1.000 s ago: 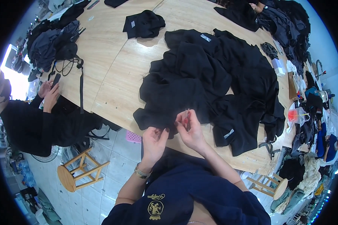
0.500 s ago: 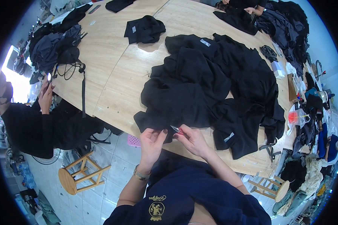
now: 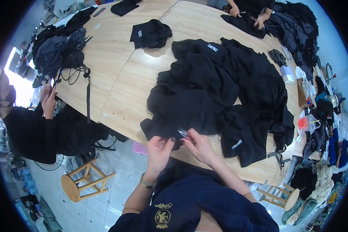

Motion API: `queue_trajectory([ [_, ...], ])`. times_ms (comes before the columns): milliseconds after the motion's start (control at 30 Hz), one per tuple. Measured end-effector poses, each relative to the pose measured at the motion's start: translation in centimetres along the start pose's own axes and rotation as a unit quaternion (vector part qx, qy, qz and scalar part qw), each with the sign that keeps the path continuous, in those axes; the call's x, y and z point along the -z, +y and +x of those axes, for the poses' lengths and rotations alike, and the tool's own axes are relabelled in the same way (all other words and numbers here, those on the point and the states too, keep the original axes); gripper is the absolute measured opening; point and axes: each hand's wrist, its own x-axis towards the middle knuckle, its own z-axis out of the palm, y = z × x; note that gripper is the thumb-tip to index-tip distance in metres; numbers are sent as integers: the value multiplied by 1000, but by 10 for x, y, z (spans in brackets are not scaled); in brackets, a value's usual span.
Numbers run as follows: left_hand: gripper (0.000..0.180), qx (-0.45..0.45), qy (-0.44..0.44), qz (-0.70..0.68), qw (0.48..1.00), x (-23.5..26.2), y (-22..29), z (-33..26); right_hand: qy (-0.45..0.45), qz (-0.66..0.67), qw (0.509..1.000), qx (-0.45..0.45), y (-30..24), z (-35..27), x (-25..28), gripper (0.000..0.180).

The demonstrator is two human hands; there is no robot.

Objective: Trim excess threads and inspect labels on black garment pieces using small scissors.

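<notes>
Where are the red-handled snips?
In the head view, the red-handled snips are in the right hand, over the black cloth, right of the left hand.

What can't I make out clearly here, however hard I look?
All in the head view:
- Left hand: its fingers cover where it meets the black garment, so its grip is unclear.
- Small red-handled tool: the right hand covers much of the handle; the tip looks blurred.
- Pale tag: any print is too small to read.
- Co-worker at upper right: head cut off by the top edge.
</notes>
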Motion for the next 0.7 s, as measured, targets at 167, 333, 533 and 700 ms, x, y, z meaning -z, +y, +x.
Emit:
queue_trajectory([
  [167, 9, 36, 36, -28, 998, 10, -20, -2, 83, 77, 993, 33, -7, -3, -9, 31],
  [333, 15, 87, -5, -35, 996, 9, -30, -2, 116, 17, 984, 137, -4, -4, -18, 31],
  [533, 15, 37, -38, 68, 996, 5, -25, 4, 124, 114, 986, 4, 3, -6, -13, 21],
  [700, 24, -13, -49, 291, 955, -1, 9, 2, 146, 341, 926, -71, 14, -5, -6, 17],
])
